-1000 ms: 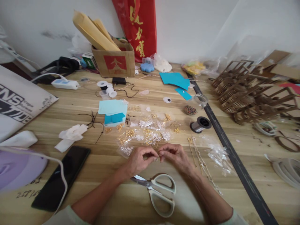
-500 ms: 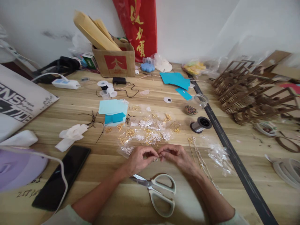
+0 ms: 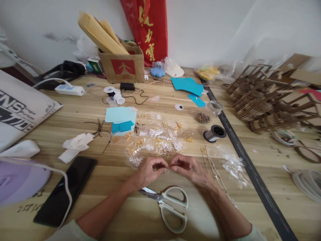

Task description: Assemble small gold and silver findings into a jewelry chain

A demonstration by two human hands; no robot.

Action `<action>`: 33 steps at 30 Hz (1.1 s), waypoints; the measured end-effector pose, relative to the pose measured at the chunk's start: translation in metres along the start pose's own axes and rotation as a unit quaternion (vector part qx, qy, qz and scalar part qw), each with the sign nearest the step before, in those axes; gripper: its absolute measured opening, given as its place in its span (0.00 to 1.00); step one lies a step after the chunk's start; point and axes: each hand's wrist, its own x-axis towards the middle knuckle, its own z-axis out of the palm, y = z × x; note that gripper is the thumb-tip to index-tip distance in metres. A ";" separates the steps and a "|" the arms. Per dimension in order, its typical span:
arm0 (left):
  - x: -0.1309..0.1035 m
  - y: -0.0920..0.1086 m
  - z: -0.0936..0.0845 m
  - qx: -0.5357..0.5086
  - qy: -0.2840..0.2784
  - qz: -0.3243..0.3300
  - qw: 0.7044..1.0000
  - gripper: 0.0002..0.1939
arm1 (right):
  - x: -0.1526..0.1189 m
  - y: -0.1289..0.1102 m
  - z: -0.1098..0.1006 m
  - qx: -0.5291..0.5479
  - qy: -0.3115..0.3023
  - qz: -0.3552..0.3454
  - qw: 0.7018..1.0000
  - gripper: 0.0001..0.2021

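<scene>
My left hand (image 3: 151,169) pinches a tiny silvery piece (image 3: 166,171) between thumb and forefinger; it is too small to name. Close by on the right, my right hand (image 3: 187,167) has thumb and fingertips pressed together, and whatever they hold cannot be made out. A narrow gap separates the two hands. Scissors (image 3: 173,207) with pale handles lie just below them, blades toward the left. Beyond my fingers, small clear bags of gold and silver jewellery findings (image 3: 163,147) are spread out. Silver and gold chains (image 3: 213,167) lie beside my right wrist.
A spool of wire (image 3: 215,133) and a tipped jar of beads (image 3: 204,117) stand to the right, with clear plastic bags (image 3: 235,167) nearer. On the left lie a black phone (image 3: 65,190) and white tissue (image 3: 76,145). Brown wooden basket-like pieces (image 3: 265,103) crowd the far right.
My hands have drawn slightly apart: the fingertips were nearly touching and now a small gap shows. The silvery piece stays at my left fingertips.
</scene>
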 end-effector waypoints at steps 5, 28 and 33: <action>0.000 -0.003 0.001 0.003 -0.005 0.003 1.000 0.04 | 0.000 -0.001 0.002 -0.010 -0.004 -0.003 1.000 0.15; 0.000 0.001 -0.004 -0.057 -0.052 -0.053 0.996 0.05 | 0.005 0.007 0.003 0.106 -0.011 0.008 0.994 0.15; 0.001 0.004 -0.004 -0.078 -0.053 -0.065 0.993 0.04 | 0.005 0.008 0.001 0.121 -0.022 0.002 0.992 0.14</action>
